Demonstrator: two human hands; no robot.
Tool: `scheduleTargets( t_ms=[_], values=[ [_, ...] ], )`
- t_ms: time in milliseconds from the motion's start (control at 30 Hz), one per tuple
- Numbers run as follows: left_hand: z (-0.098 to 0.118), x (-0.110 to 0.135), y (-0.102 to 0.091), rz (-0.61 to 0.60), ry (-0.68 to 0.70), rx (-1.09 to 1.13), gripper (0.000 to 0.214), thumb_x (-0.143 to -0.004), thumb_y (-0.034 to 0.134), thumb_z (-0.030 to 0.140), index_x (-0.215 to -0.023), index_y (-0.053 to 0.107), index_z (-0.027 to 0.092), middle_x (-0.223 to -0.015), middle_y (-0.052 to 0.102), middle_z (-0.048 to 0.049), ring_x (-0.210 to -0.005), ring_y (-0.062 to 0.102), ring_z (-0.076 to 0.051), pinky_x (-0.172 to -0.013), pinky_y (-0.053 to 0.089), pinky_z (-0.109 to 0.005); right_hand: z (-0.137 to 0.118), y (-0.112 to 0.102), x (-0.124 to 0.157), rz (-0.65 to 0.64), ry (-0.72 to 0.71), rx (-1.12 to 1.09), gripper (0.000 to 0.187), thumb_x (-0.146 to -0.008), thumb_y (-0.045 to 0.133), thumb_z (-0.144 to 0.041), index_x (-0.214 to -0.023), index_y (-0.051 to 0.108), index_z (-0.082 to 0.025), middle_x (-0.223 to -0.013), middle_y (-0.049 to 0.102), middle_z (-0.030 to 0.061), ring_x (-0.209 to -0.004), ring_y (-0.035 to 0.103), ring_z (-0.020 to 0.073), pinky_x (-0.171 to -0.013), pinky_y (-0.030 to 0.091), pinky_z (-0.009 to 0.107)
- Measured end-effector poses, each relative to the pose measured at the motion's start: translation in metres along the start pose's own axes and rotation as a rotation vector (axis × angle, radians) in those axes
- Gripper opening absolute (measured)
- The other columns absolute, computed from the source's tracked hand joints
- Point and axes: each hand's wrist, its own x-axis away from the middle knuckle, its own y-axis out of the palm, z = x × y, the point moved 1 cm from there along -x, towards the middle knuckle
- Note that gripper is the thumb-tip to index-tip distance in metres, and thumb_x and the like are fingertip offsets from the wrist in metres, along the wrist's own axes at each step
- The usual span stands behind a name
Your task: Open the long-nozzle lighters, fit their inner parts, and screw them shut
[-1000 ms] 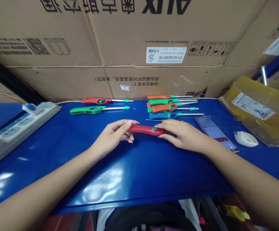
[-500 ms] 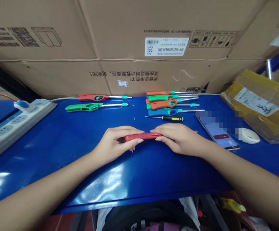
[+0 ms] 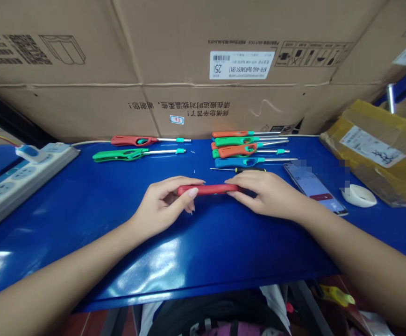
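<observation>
My left hand (image 3: 164,200) and my right hand (image 3: 269,193) pinch the two ends of a red lighter handle (image 3: 210,189) between thumb and fingers. It is held level above the blue table (image 3: 195,247) and seen edge-on; no metal tube shows on it. Behind my right hand lies a screwdriver (image 3: 224,169), its black and yellow grip partly covered. Farther back on the left are a red lighter (image 3: 132,140) and a green lighter (image 3: 120,155). Several orange, green and blue lighters (image 3: 238,150) lie grouped behind the screwdriver.
On the left stands a white power strip (image 3: 20,179) with a plug in it. To the right are a phone (image 3: 311,186), a white mouse-shaped object (image 3: 360,196) and a taped parcel (image 3: 374,149). A large cardboard box (image 3: 174,56) walls off the back. Tiny metal bits (image 3: 193,151) lie mid-table.
Both hands have shifted slightly up in the picture with the red handle. The thin gap seen along its right part earlier no longer shows. My right hand now covers part of the screwdriver.
</observation>
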Motion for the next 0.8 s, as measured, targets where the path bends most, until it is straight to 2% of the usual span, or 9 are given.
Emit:
scheduleTargets(
  t_ms=[167,367,500,600,700,800],
  values=[
    [0.004,0.001,-0.004,0.034,0.027,-0.008,0.025,-0.102,0.058,0.03,-0.115,0.072,0.015,-0.071,0.07,0.0002,-0.062,0.065,-0.01,-0.065,0.056,-0.02,0.008,0.001,0.0,-0.006,-0.033,0.027,0.026,-0.102,0.056,-0.034,-0.107,0.075,-0.017,-0.092,0.075,0.0079,-0.083,0.069,0.0221,-0.075,0.051,0.034],
    [0.006,0.001,-0.004,0.018,-0.009,0.002,0.027,-0.102,0.056,0.032,-0.114,0.072,0.013,-0.07,0.068,-0.0003,-0.062,0.063,-0.011,-0.064,0.053,-0.021,0.007,0.003,0.001,0.018,-0.088,-0.025,0.029,-0.103,0.054,-0.035,-0.097,0.077,-0.017,-0.077,0.074,0.0055,-0.069,0.062,0.0181,-0.071,0.045,0.031],
    [-0.003,-0.004,-0.004,0.012,-0.13,0.002,0.034,-0.102,0.053,0.042,-0.109,0.07,0.014,-0.069,0.066,-0.0008,-0.06,0.062,-0.012,-0.06,0.053,-0.022,0.003,0.001,-0.001,-0.091,0.007,0.008,0.03,-0.102,0.053,-0.037,-0.091,0.073,-0.017,-0.08,0.071,0.0057,-0.072,0.061,0.0187,-0.07,0.042,0.031],
    [-0.01,-0.007,-0.005,-0.038,-0.214,-0.113,0.037,-0.101,0.053,0.048,-0.104,0.07,0.015,-0.062,0.063,0.0013,-0.054,0.06,-0.011,-0.054,0.05,-0.02,0.003,0.002,-0.004,-0.16,0.077,0.027,0.031,-0.103,0.049,-0.037,-0.088,0.068,-0.017,-0.084,0.069,0.0066,-0.076,0.061,0.0197,-0.071,0.042,0.031],
    [-0.013,-0.008,-0.007,-0.057,-0.272,-0.183,0.04,-0.1,0.053,0.052,-0.101,0.071,0.016,-0.055,0.06,0.0036,-0.046,0.057,-0.01,-0.049,0.046,-0.018,0.007,0.004,-0.005,-0.154,0.082,0.016,0.033,-0.104,0.046,-0.039,-0.09,0.067,-0.017,-0.087,0.069,0.007,-0.082,0.062,0.021,-0.075,0.042,0.032],
    [-0.012,-0.007,-0.008,-0.087,-0.306,-0.193,0.043,-0.099,0.054,0.055,-0.097,0.073,0.016,-0.046,0.057,0.0047,-0.038,0.053,-0.01,-0.043,0.043,-0.018,0.012,0.006,-0.005,-0.117,0.08,-0.005,0.037,-0.105,0.044,-0.039,-0.085,0.067,-0.018,-0.085,0.068,0.0069,-0.08,0.062,0.0206,-0.072,0.042,0.032]
  ],
)
